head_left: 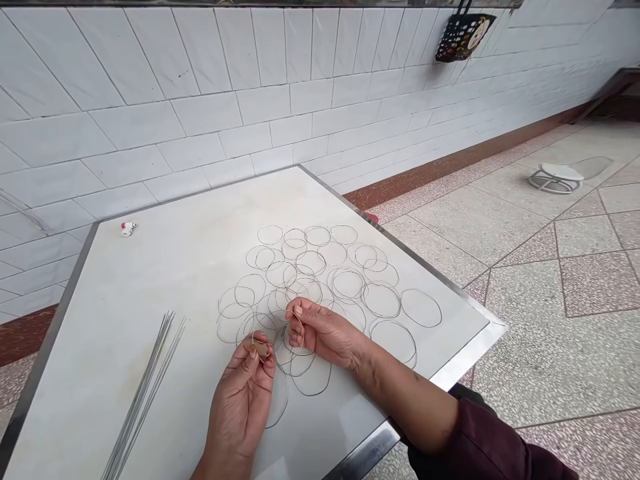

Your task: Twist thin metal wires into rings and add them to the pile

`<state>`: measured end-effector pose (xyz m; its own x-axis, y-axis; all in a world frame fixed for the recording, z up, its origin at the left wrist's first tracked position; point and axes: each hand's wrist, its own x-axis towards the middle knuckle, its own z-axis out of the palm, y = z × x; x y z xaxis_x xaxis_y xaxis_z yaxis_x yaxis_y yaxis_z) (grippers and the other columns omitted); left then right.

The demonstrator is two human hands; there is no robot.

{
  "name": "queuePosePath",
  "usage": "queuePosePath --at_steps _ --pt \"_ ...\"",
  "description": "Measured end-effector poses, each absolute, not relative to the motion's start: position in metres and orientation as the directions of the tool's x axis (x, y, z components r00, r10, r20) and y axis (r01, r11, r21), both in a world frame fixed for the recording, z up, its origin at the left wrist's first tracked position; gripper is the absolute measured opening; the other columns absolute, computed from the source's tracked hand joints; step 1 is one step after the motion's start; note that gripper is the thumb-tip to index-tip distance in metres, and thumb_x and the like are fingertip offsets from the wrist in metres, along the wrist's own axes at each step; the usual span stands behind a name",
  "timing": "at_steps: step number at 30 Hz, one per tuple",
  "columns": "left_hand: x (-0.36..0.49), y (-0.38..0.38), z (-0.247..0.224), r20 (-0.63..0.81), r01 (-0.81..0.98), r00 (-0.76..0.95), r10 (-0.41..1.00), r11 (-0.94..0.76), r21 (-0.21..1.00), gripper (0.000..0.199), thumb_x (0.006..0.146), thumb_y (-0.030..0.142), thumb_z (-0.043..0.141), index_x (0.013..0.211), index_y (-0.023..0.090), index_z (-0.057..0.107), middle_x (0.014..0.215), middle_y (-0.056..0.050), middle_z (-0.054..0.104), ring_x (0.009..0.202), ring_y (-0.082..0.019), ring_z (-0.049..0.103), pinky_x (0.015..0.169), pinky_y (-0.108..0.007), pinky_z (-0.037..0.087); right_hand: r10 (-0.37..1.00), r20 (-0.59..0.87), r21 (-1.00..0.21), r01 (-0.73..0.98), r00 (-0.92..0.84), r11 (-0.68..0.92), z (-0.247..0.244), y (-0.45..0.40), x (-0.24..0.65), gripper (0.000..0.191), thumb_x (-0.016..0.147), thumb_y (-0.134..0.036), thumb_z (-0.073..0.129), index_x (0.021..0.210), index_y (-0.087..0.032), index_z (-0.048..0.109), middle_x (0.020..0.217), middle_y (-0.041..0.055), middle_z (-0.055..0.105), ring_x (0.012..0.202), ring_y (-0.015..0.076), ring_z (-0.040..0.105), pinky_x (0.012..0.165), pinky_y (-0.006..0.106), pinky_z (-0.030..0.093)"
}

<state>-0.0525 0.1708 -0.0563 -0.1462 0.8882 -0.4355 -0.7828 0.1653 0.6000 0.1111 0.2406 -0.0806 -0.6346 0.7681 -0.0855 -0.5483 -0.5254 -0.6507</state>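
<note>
My left hand (240,397) pinches a small brown flat piece (261,349) between thumb and fingers, with a thin wire against it. My right hand (327,331) has thumb and forefinger closed on a thin wire (302,321) that curves down past its fingers. Whether both hands hold the same wire I cannot tell. Beneath and beyond the hands, many thin wire rings (421,308) lie spread and overlapping on the white table (190,267). To the left of my left hand lies a bundle of straight thin wires (143,397).
Small red and white items (129,229) sit near the table's far left corner. A metal rim edges the table. White tiled wall (200,130) stands behind it, with a dark perforated basket (461,37) hanging there. A low round stool (556,178) is on the floor to the right.
</note>
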Motion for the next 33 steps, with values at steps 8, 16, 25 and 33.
queuePosePath --at_steps 8,16,25,33 --pt "-0.052 0.168 -0.055 -0.419 -0.748 -0.094 0.903 0.214 0.629 0.021 0.056 0.011 0.089 0.073 0.011 0.075 0.092 -0.006 0.064 0.077 -0.013 0.061 0.066 -0.020 0.057 0.770 -0.143 -0.634 -0.540 -0.622 -0.554 -0.083 0.243 0.113 0.024 0.079 -0.034 0.080 0.082 -0.016 0.065 0.059 -0.0051 0.049 0.056 0.0094 0.046 0.061 0.026 0.037" --pt "-0.053 0.169 -0.051 -0.454 -0.749 -0.056 0.889 0.264 0.608 0.023 0.056 0.007 0.087 0.075 0.013 0.076 0.091 -0.006 0.065 0.078 -0.015 0.063 0.066 -0.021 0.059 0.788 -0.198 -0.634 -0.537 -0.583 -0.556 -0.078 0.244 0.112 0.027 0.074 -0.032 0.083 0.081 -0.015 0.064 0.057 -0.0060 0.049 0.054 0.0083 0.044 0.061 0.025 0.035" --pt "-0.053 0.171 -0.056 -0.480 -0.688 -0.058 0.876 0.313 0.654 0.025 0.052 0.014 0.092 0.069 0.015 0.074 0.092 -0.005 0.065 0.079 -0.014 0.062 0.070 -0.023 0.059 0.796 -0.184 -0.756 -0.434 -0.577 -0.489 -0.069 0.244 0.115 0.036 0.074 -0.044 0.083 0.085 -0.016 0.065 0.086 0.0000 0.059 0.060 0.0063 0.043 0.060 0.024 0.034" --pt "-0.050 0.168 -0.055 -0.389 -0.448 -0.008 0.921 0.345 0.825 0.021 0.068 0.034 0.086 0.072 0.017 0.075 0.092 -0.004 0.065 0.084 -0.016 0.062 0.085 -0.030 0.056 0.883 -0.054 -0.983 -0.129 -0.467 -0.129 -0.075 0.247 0.123 0.016 0.088 -0.036 0.067 0.089 -0.021 0.066 0.090 0.0000 0.063 0.085 0.0136 0.056 0.081 0.029 0.042"
